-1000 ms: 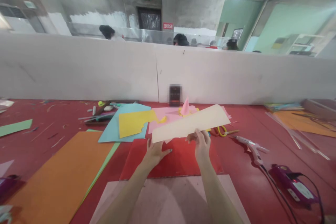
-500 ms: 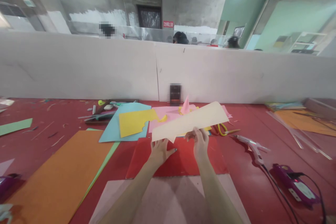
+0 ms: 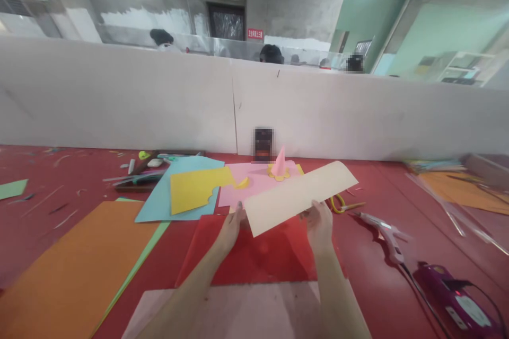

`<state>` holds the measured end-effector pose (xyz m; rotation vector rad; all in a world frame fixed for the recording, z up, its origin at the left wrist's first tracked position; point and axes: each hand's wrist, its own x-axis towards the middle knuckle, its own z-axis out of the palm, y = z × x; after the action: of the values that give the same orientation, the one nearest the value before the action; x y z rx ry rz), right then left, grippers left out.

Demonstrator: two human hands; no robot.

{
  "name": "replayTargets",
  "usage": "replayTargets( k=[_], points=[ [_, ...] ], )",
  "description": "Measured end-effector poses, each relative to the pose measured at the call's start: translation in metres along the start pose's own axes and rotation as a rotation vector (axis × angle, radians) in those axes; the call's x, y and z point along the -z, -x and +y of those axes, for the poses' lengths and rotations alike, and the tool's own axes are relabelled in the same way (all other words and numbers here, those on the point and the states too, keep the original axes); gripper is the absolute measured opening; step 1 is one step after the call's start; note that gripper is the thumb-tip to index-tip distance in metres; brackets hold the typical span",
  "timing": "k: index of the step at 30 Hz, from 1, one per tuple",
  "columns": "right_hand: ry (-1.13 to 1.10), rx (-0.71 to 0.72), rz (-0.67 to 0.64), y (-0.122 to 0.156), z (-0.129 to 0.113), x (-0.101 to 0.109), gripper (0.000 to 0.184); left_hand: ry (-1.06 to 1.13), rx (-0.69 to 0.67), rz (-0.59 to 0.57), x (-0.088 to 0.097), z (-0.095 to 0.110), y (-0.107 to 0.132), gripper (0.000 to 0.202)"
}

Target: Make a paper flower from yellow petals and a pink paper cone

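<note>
A long cream paper strip point(image 3: 300, 198) is held tilted above a red sheet point(image 3: 262, 257), its right end higher. My right hand point(image 3: 319, 225) is closed on its lower edge, right of the middle, with the thumb in front and the other fingers partly hidden behind. My left hand point(image 3: 231, 226) is closed at the strip's left end, thumb pointing up, its other fingers partly out of sight. Beyond the strip, a pink paper cone point(image 3: 280, 161) stands on a yellow scalloped paper piece point(image 3: 273, 174), over pink paper point(image 3: 226, 194).
Left lie cut yellow paper point(image 3: 194, 190), light blue paper point(image 3: 153, 206), orange paper point(image 3: 83, 259) and a tool tray point(image 3: 135, 185). Right lie yellow-handled scissors point(image 3: 338, 204), a glue gun point(image 3: 387, 238) and a purple corded device point(image 3: 457, 296). A white partition point(image 3: 159, 100) stands behind.
The cream strip has moved right and its left end has dropped lower. My right hand has shifted right along it; my left hand has turned, its thumb now pointing up by the strip's end.
</note>
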<state>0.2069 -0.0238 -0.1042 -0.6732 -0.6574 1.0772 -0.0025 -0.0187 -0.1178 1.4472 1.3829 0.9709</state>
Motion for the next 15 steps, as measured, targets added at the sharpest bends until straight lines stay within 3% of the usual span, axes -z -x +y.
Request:
replayTargets(
  k=[3, 7, 9, 11, 13, 15],
  points=[
    [-0.01, -0.045, -0.044, 0.003, 0.001, 0.0, 0.009, 0.343, 0.125, -0.129, 0.0, 0.003, 0.003, 0.075],
    [0.013, -0.162, -0.156, 0.006, 0.0, 0.002, 0.016, 0.697, 0.249, -0.031, 0.003, 0.009, 0.008, 0.052],
    [0.032, -0.231, -0.199, 0.006, -0.001, 0.006, 0.019, 0.729, 0.243, 0.064, 0.008, 0.011, 0.009, 0.046],
    [0.044, -0.291, -0.207, 0.004, -0.001, 0.011, 0.02, 0.726, 0.225, 0.086, 0.015, 0.012, 0.009, 0.046],
    [0.084, -0.337, -0.156, 0.002, 0.0, 0.018, 0.026, 0.698, 0.234, 0.042, 0.024, 0.011, 0.008, 0.043],
    [0.193, -0.327, -0.039, 0.002, 0.004, 0.026, 0.029, 0.619, 0.256, -0.074, 0.033, 0.005, 0.006, 0.039]
  ],
)
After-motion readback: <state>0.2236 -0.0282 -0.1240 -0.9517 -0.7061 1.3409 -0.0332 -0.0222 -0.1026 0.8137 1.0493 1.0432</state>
